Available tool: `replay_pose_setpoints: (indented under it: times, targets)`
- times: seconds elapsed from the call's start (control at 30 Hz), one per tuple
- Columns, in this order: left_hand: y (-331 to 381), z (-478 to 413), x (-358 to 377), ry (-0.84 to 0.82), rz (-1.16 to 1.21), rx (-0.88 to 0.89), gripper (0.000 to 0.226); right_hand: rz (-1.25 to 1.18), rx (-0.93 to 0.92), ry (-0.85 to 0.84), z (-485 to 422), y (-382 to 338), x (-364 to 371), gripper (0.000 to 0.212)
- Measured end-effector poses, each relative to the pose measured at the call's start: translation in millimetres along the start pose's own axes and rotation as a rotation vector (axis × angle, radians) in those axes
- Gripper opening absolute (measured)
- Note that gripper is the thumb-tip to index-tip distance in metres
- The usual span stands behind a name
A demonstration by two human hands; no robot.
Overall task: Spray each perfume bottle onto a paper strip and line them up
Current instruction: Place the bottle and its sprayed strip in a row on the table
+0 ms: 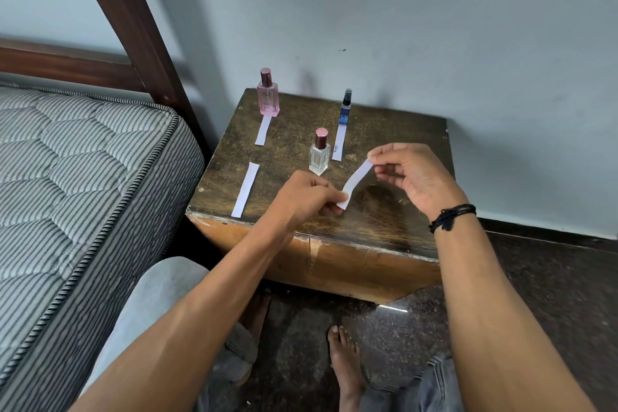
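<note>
Both hands hold one white paper strip (357, 179) above the small wooden table (384, 211). My left hand (306, 196) pinches its lower end, my right hand (409, 174) pinches its upper end. A clear square bottle with a pink cap (319, 154) stands just behind the strip. At the back left, a pink bottle (268, 94) stands at the top of a strip (263, 130). A slim blue spray bottle (344, 109) stands at the back, with a strip (338, 143) in front of it. Another strip (245, 190) lies loose at the left front.
A striped mattress (83, 184) on a dark wooden bed frame (133, 27) borders the table's left side. The wall (434, 27) runs right behind the table. My knees and bare feet (346, 365) are on the dark floor below the table's front edge.
</note>
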State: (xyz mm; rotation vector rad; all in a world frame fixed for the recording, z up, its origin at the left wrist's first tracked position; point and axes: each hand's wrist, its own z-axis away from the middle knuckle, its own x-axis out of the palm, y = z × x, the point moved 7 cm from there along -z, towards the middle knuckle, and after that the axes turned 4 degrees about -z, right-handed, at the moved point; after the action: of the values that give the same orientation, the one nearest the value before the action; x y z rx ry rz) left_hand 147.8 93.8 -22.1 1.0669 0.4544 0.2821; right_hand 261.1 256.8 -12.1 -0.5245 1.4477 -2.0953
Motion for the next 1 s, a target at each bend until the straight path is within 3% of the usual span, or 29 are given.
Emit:
replay_pose_setpoints:
  times: [0.47,0.63,0.83,1.0]
  targets:
    - [-13,-16,20,-0.023,-0.401,0.061,0.029,0.323,-0.147,0.052,-6,-10,-26,0.012]
    - [-1,-20,34,0.011,-0.397,0.177,0.013,0.409,-0.160,0.060,-8,-10,-47,0.011]
    - [5,-32,46,0.168,-0.264,0.352,0.013,0.542,-0.201,0.074,-11,-5,-62,0.010]
    - [7,-50,61,0.232,-0.229,0.388,0.012,0.526,-0.268,0.102,-15,-3,-67,0.018]
